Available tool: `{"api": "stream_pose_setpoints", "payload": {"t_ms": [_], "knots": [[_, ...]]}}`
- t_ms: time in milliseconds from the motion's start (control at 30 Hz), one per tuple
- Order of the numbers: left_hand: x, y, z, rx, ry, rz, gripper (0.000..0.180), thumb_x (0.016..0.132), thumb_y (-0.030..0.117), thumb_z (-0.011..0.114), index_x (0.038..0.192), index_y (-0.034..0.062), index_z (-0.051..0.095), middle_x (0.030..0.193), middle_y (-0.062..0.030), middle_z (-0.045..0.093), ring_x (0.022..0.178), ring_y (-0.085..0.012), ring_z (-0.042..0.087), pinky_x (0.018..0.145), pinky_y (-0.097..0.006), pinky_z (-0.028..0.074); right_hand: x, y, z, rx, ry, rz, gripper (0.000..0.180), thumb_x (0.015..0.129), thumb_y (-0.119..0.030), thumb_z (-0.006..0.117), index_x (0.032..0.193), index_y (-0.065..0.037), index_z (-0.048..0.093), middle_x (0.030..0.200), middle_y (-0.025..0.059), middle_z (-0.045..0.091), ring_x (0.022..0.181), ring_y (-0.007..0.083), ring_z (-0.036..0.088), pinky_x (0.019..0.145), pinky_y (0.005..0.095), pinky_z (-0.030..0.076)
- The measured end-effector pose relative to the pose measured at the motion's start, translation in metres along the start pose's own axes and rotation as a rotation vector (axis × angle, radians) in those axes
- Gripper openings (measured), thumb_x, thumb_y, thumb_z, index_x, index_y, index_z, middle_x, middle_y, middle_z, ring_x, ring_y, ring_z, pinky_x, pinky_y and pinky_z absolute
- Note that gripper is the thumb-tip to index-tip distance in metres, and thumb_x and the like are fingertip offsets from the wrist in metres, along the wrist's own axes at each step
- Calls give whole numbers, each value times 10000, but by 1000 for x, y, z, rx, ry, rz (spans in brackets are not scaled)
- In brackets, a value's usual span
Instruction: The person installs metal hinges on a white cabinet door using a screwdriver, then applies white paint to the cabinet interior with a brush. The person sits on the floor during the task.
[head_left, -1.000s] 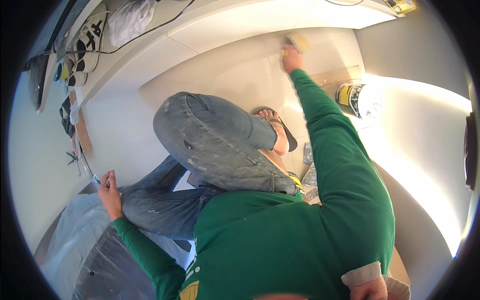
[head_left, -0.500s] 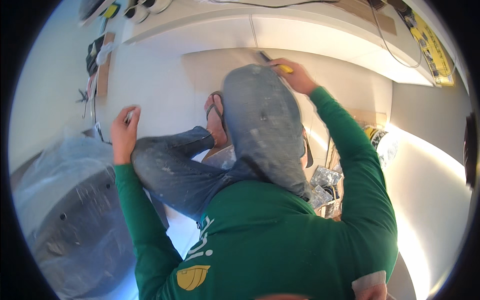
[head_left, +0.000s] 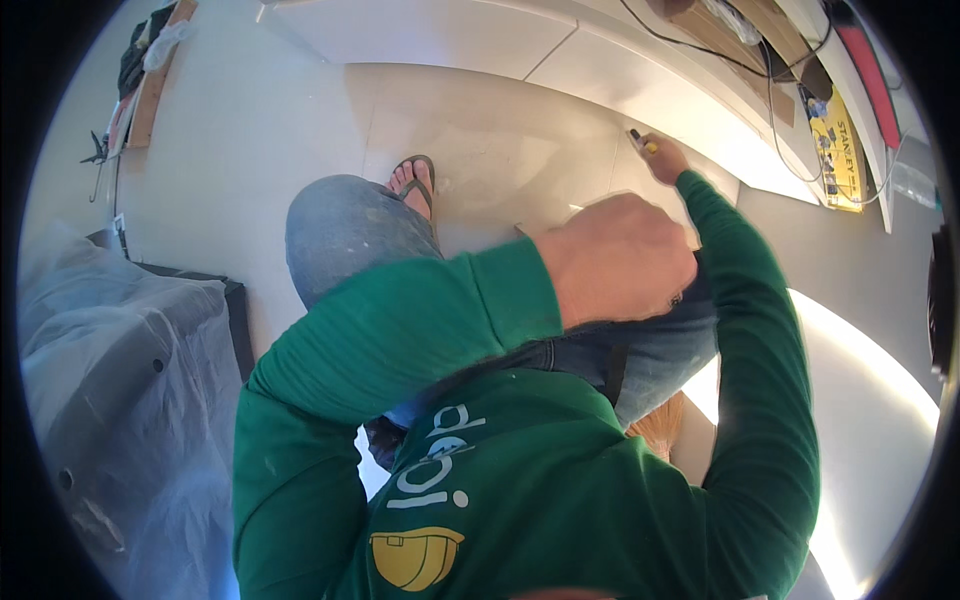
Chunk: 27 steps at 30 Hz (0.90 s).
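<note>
My right hand (head_left: 666, 161) is closed around a yellow-handled tool (head_left: 651, 148) with a dark tip, whose exact kind is too small to tell. It reaches far right, low beside the white cabinet base (head_left: 560, 62). Across my lap, my left hand (head_left: 615, 260) is closed in a fist above my bent leg. Its fingers are turned under, so whatever it may hold is hidden. My sandalled foot (head_left: 412, 185) rests on the pale tiled floor (head_left: 480, 130) between the two hands and the cabinet.
At left stands a dark panel under clear plastic sheeting (head_left: 190, 330). A wooden board (head_left: 146, 115) with bundled items lies at the far left wall. Cables (head_left: 768, 95) hang at the upper right near a yellow box (head_left: 843, 160). A grey wall (head_left: 830, 230) bounds the right side.
My left hand has swung from the far left across my body to the right. My right hand has moved right along the cabinet with the tool. My legs and view have shifted.
</note>
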<state>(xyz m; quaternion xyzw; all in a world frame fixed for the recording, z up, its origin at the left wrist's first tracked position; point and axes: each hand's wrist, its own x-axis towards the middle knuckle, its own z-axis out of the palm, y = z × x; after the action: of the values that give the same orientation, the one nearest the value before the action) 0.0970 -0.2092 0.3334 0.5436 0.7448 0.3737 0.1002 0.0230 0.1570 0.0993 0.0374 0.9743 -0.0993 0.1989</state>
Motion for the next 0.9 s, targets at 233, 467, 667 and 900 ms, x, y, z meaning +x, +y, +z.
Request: {"api": "stream_pose_setpoints", "payload": {"t_ms": [233,467,667,900], "knots": [[-16,-2,-29,-42,354,38,159,791,142,653,720,25,573,556,-126,563,553,-289,660,477,-419,521,56,-59,156,268,392,381,274,929,-163,635,1195,-98,628,1170,232,675,1140,423,623,1005,500,491],[-30,-6,-61,-90,518,-49,175,749,171,676,739,31,572,591,-62,524,547,-202,593,425,-348,464,117,-295,176,440,394,-11,391,789,-25,675,1171,-90,625,1340,249,512,1178,443,580,996,503,498],[-36,-16,-69,-49,625,-98,169,761,172,673,740,40,570,590,-62,514,536,-200,573,449,-354,466,124,-423,161,535,304,-282,260,853,-67,665,1106,-123,643,1172,216,609,1040,462,637,903,513,531],[-41,-31,-71,-119,612,-107,183,805,169,691,738,42,577,567,-85,556,544,-270,617,507,-400,491,53,-423,119,844,160,-373,220,975,-145,617,1187,-99,659,1154,208,687,1091,409,655,933,433,517]]}}
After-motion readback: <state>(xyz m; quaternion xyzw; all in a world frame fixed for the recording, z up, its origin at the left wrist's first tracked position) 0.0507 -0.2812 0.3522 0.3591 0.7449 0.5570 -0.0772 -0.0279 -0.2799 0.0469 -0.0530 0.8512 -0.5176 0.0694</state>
